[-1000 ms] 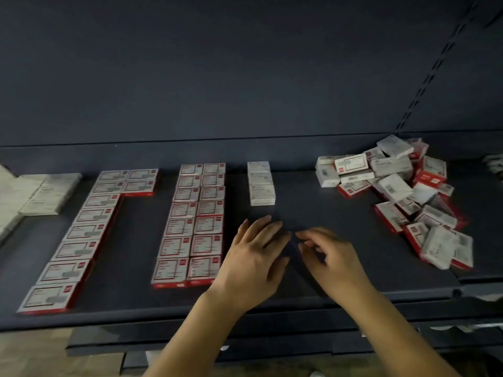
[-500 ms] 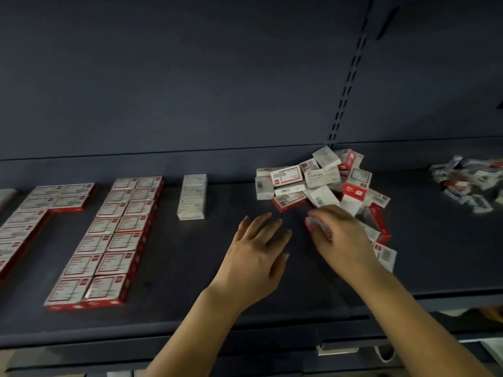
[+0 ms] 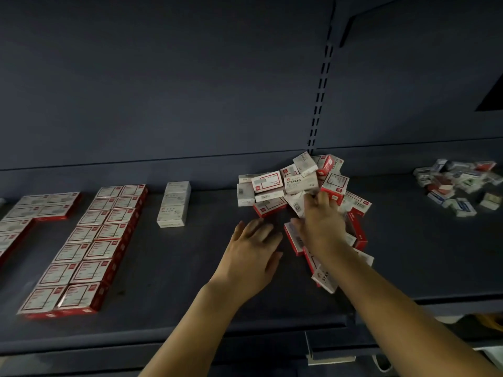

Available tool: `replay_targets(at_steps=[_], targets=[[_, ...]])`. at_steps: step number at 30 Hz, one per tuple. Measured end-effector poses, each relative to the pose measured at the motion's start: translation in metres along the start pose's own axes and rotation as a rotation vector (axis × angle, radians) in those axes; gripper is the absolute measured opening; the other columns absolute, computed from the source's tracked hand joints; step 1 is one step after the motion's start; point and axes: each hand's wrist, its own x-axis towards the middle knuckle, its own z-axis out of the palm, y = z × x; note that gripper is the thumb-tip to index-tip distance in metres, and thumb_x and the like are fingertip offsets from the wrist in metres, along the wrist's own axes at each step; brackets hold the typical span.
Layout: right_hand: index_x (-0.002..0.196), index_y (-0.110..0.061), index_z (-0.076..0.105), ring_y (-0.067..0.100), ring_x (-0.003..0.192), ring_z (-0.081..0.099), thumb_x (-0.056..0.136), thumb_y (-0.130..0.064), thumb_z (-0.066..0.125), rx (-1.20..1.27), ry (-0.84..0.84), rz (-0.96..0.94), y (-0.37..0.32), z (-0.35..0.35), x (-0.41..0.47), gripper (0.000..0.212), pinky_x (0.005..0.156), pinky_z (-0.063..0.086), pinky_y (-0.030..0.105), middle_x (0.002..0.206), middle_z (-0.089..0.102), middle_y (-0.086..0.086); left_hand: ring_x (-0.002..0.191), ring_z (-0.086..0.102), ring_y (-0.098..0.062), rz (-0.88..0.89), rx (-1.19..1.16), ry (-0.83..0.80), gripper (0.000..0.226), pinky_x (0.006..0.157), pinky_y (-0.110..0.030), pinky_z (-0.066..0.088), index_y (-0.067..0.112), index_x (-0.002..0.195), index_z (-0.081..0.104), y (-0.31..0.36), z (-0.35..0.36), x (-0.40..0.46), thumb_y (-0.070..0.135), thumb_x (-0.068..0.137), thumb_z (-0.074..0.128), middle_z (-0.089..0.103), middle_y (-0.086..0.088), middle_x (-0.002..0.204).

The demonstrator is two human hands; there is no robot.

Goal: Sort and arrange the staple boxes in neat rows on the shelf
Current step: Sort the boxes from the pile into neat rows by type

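A loose pile of red-and-white staple boxes [image 3: 273, 183] lies at the back of the dark shelf [image 3: 174, 281], right of centre. My right hand [image 3: 324, 227] is on top of the pile. Its fingers curl over a white staple box [image 3: 298, 205] with a barcode, and the thumb is at the box's near side. My left hand [image 3: 253, 248] rests flat with straight fingers on the bare shelf just left of the pile, holding nothing. On the left, a double row of red-edged boxes [image 3: 92, 248] runs front to back. A short row of white boxes [image 3: 174, 205] lies beside it.
Another row of red-edged boxes [image 3: 35, 210] is cut off at the left edge. A second heap of mixed small boxes [image 3: 460, 186] sits on the neighbouring shelf at the right. A slotted upright [image 3: 318, 91] divides the back panel. The shelf's front edge [image 3: 190, 338] runs below my forearms.
The view has swung right, so the sorted rows sit further left. My right hand has reached deeper into the pile onto a white box. My left hand has stayed flat beside it.
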Motion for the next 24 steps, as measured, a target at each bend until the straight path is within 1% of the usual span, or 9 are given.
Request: replay_targets(at_steps=[4, 8, 11, 14, 16, 18, 20, 22, 24], targets=[[0.133, -0.015, 0.033, 0.026, 0.120, 0.039, 0.089, -0.030, 0.057, 0.076, 0.093, 0.004, 0.001, 0.008, 0.001, 0.052, 0.090, 0.043, 0.033, 0.132, 0.037, 0.011, 0.110, 0.060, -0.023, -0.025, 0.000, -0.053, 0.044, 0.090, -0.043, 0.049, 0.019, 0.104, 0.069, -0.003, 0.002, -0.006, 0.038, 0.081, 0.038, 0.066, -0.001, 0.109], [0.129, -0.015, 0.042, 0.023, 0.114, 0.044, 0.085, -0.022, 0.063, 0.350, 0.209, -0.039, 0.009, 0.008, -0.003, 0.050, 0.086, 0.040, 0.030, 0.125, 0.045, 0.009, 0.108, 0.061, -0.025, -0.069, -0.104, -0.048, 0.042, 0.089, -0.044, 0.051, 0.015, 0.108, 0.068, -0.010, 0.005, -0.012, 0.036, 0.083, 0.041, 0.066, -0.004, 0.111], [0.122, -0.009, 0.050, 0.024, 0.106, 0.052, 0.077, -0.015, 0.072, 0.501, 0.294, -0.204, 0.011, 0.004, -0.009, 0.050, 0.084, 0.048, 0.035, 0.116, 0.052, 0.010, 0.108, 0.059, -0.019, -0.191, -0.324, 0.052, 0.034, 0.089, -0.037, 0.051, 0.012, 0.117, 0.064, -0.011, 0.004, -0.014, 0.027, 0.088, 0.055, 0.065, -0.004, 0.115], [0.119, -0.004, 0.052, 0.019, 0.104, 0.054, 0.070, -0.008, 0.078, 0.599, 0.336, -0.321, 0.008, -0.006, -0.020, 0.056, 0.085, 0.048, 0.032, 0.111, 0.058, 0.011, 0.109, 0.052, 0.001, -0.457, -0.692, 0.111, 0.037, 0.090, -0.014, 0.043, 0.025, 0.126, 0.055, -0.003, -0.008, -0.012, 0.023, 0.090, 0.060, 0.060, 0.011, 0.116], [0.120, -0.002, 0.052, 0.015, 0.105, 0.052, 0.067, -0.006, 0.080, 0.635, 0.366, -0.354, 0.006, -0.012, -0.029, 0.059, 0.086, 0.043, 0.027, 0.111, 0.060, 0.010, 0.107, 0.057, 0.003, -0.577, -1.024, 0.150, 0.033, 0.089, -0.014, 0.046, 0.031, 0.120, 0.055, 0.004, -0.018, -0.008, 0.026, 0.088, 0.061, 0.064, 0.013, 0.111], [0.119, -0.002, 0.053, 0.014, 0.106, 0.050, 0.066, -0.004, 0.081, 0.640, 0.388, -0.386, 0.005, -0.015, -0.038, 0.061, 0.087, 0.039, 0.022, 0.111, 0.062, 0.011, 0.104, 0.061, -0.002, -0.620, -1.259, 0.236, 0.036, 0.089, -0.020, 0.049, 0.020, 0.118, 0.059, 0.009, -0.025, -0.005, 0.029, 0.083, 0.061, 0.069, 0.008, 0.106], [0.119, -0.004, 0.052, 0.011, 0.109, 0.049, 0.065, -0.004, 0.081, 0.657, 0.388, -0.415, 0.004, -0.016, -0.045, 0.061, 0.090, 0.036, 0.014, 0.113, 0.062, 0.010, 0.100, 0.063, -0.002, -0.624, -1.366, 0.274, 0.034, 0.083, -0.018, 0.050, 0.019, 0.113, 0.060, 0.012, -0.032, -0.003, 0.026, 0.080, 0.061, 0.070, 0.013, 0.102], [0.118, -0.011, 0.050, 0.002, 0.111, 0.047, 0.065, -0.003, 0.081, 0.723, 0.376, -0.448, 0.003, -0.016, -0.051, 0.062, 0.091, 0.035, 0.005, 0.115, 0.059, 0.002, 0.095, 0.064, 0.000, -0.587, -1.391, 0.287, 0.025, 0.075, -0.014, 0.050, 0.019, 0.107, 0.061, 0.015, -0.035, -0.003, 0.013, 0.083, 0.062, 0.071, 0.017, 0.095], [0.113, -0.018, 0.048, -0.003, 0.110, 0.045, 0.065, -0.002, 0.081, 0.794, 0.367, -0.464, 0.001, -0.015, -0.054, 0.061, 0.092, 0.035, 0.003, 0.113, 0.055, -0.006, 0.093, 0.066, -0.003, -0.578, -1.396, 0.301, 0.026, 0.074, -0.014, 0.050, 0.015, 0.106, 0.062, 0.016, -0.036, -0.003, 0.002, 0.084, 0.061, 0.072, 0.013, 0.095]])
